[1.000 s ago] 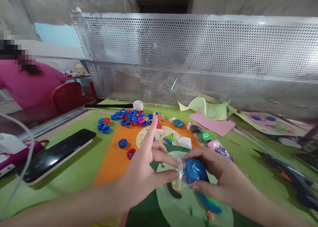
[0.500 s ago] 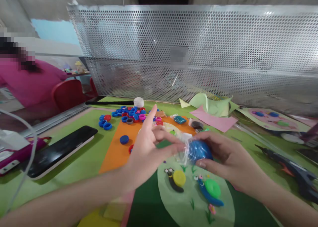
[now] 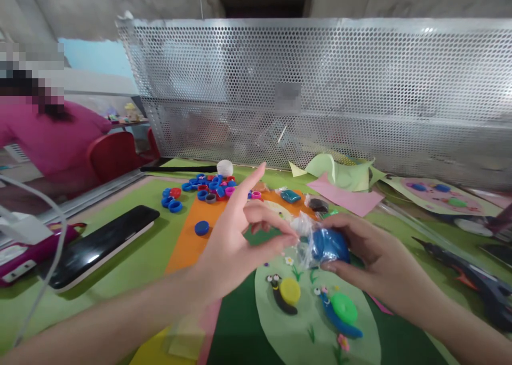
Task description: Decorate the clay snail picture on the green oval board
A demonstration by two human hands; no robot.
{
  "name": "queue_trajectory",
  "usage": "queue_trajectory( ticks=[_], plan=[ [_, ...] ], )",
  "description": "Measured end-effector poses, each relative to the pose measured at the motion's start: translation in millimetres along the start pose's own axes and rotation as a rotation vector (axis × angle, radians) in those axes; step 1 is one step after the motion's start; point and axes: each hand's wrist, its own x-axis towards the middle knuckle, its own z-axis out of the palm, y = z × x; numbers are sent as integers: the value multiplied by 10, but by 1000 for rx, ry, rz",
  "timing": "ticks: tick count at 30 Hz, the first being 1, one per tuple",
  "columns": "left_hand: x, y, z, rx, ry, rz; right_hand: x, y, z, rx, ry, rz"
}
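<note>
My right hand point(image 3: 372, 253) is closed around a packet of blue modelling clay point(image 3: 331, 245) in clear plastic. The thumb and a fingertip of my left hand point(image 3: 244, 232) pinch at the loose edge of its plastic wrapper point(image 3: 306, 256), while the index finger points up. Beneath my hands lies a pale green paper oval point(image 3: 288, 330) on dark green paper. It bears a black snail with a yellow shell point(image 3: 289, 291), a blue snail with a green shell point(image 3: 344, 309), small flowers and grass tufts.
Blue, red and pink bottle caps point(image 3: 214, 186) are heaped behind my left hand. A single blue cap point(image 3: 201, 227) sits on orange paper. At left are a black phone point(image 3: 108, 242) and a power strip point(image 3: 24, 258); at right, a glue gun point(image 3: 468, 274). A perforated metal panel point(image 3: 248, 98) stands behind.
The blue clay packet and my right hand have shifted slightly right and down. My left fingertips remain at the wrapper's edge, and more crumpled plastic shows between the hands.
</note>
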Motion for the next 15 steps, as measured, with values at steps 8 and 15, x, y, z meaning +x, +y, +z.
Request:
queue_trajectory(
  ticks=[8, 15],
  plan=[
    [-123, 24, -37, 558, -63, 148, -38, -90, 29, -184, -53, -161],
    [-164, 8, -3, 337, -69, 115, -47, -128, 41, -27, -117, -66]
  ],
)
